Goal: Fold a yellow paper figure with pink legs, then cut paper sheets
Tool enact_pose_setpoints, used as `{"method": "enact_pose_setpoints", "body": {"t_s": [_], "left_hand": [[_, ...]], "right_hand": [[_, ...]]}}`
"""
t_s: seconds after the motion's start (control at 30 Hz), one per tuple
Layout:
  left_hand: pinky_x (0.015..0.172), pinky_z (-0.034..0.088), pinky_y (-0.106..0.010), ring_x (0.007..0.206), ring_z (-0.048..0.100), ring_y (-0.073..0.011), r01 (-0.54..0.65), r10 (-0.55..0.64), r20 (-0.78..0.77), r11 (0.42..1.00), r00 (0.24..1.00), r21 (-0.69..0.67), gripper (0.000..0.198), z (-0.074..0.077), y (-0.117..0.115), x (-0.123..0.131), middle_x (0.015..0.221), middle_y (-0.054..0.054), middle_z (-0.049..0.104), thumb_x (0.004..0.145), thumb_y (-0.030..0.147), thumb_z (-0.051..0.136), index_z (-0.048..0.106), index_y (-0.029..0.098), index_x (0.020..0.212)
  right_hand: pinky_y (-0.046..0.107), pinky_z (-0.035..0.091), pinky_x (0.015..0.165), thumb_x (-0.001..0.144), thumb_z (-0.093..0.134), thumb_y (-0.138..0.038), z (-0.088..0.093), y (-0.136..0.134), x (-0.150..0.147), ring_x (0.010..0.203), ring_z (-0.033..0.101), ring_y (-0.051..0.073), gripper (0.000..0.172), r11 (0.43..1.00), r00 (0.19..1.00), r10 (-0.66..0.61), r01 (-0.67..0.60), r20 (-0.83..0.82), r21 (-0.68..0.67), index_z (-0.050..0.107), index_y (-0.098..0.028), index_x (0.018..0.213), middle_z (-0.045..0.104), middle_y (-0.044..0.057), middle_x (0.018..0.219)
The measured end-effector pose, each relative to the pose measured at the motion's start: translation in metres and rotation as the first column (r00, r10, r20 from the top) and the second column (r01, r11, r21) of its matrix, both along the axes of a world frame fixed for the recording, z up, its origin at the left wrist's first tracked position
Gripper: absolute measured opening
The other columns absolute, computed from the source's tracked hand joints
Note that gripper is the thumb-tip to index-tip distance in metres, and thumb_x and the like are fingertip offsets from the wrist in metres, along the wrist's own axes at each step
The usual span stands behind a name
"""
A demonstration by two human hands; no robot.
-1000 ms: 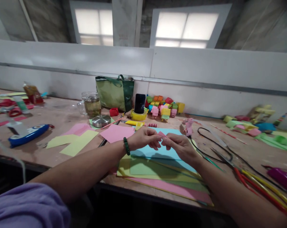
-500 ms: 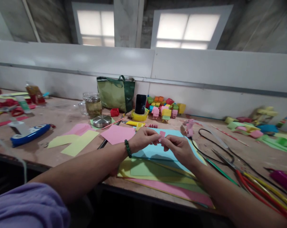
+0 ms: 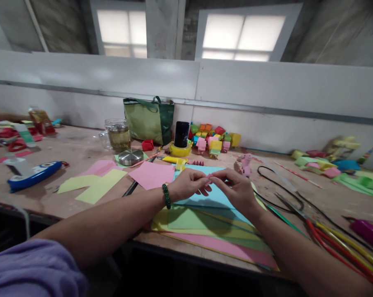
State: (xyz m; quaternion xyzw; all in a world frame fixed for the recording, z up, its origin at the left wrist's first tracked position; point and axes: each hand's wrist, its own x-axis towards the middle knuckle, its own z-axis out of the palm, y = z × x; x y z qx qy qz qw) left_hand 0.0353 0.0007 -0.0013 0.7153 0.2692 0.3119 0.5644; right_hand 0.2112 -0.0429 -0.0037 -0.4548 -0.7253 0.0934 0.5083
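Fingertip to fingertip, my left hand (image 3: 194, 181) and my right hand (image 3: 232, 185) pinch a small piece of pink paper (image 3: 209, 176), mostly hidden by the fingers. Both hands are closed on it, above a sheet of light blue paper (image 3: 205, 198). Under that sheet lies a stack of green, yellow and pink paper (image 3: 186, 220). A pink paper sheet (image 3: 152, 175) lies left of my left hand, with pale yellow paper strips (image 3: 102, 187) further left. A small pink figure (image 3: 245, 164) stands just beyond my right hand.
Scissors (image 3: 313, 231) with red and yellow handles lie at right, near a black cable (image 3: 285, 204). Behind are small folded paper pieces (image 3: 215, 146), a phone (image 3: 181, 134), a green bag (image 3: 149, 121) and a glass mug (image 3: 117, 136). A blue tool (image 3: 34, 175) lies left.
The pink paper piece stood up visibly between the fingertips; now the fingers cover most of it. My right hand's fingers have closed in over it. The view has shifted slightly.
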Motion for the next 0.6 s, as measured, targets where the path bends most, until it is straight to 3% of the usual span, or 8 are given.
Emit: {"method": "enact_pose_setpoints", "body": {"t_s": [0.2,0.37,0.6], "left_hand": [[0.053,0.047,-0.018,0.054,0.062,-0.0091,-0.036,0.036,0.032,0.999,0.999,-0.027,0.032,-0.0022,-0.0018,0.0033,0.065,-0.004,0.065,0.079,0.041,0.061,0.061,0.010,0.070],[0.051,0.047,-0.018,0.053,0.063,-0.0098,-0.038,0.046,0.069,0.993,0.997,-0.113,0.034,-0.0034,-0.0038,0.0049,0.068,-0.006,0.067,0.076,0.043,0.065,0.063,0.010,0.072],[0.051,0.046,-0.019,0.054,0.064,-0.0105,-0.054,0.063,0.072,0.991,0.995,-0.121,0.036,-0.0038,-0.0056,0.0053,0.071,-0.008,0.070,0.074,0.046,0.066,0.063,0.010,0.072]], "right_hand": [[0.027,0.051,0.062,0.083,0.065,-0.028,-0.0048,0.0020,0.0004,0.072,0.064,0.015,0.011,0.992,0.996,-0.049,0.039,0.076,0.116,0.073,-0.021,0.085,0.070,0.005,0.081],[0.029,0.054,0.072,0.086,0.061,-0.023,-0.0049,-0.0005,0.0017,0.079,0.066,0.016,0.014,0.965,0.974,-0.088,0.032,0.207,0.259,0.073,-0.023,0.093,0.071,0.005,0.089],[0.028,0.054,0.071,0.087,0.059,-0.016,-0.0016,-0.0045,0.0037,0.080,0.066,0.015,0.019,0.933,0.930,-0.135,0.003,0.343,0.360,0.071,-0.024,0.100,0.070,0.005,0.090]]}}
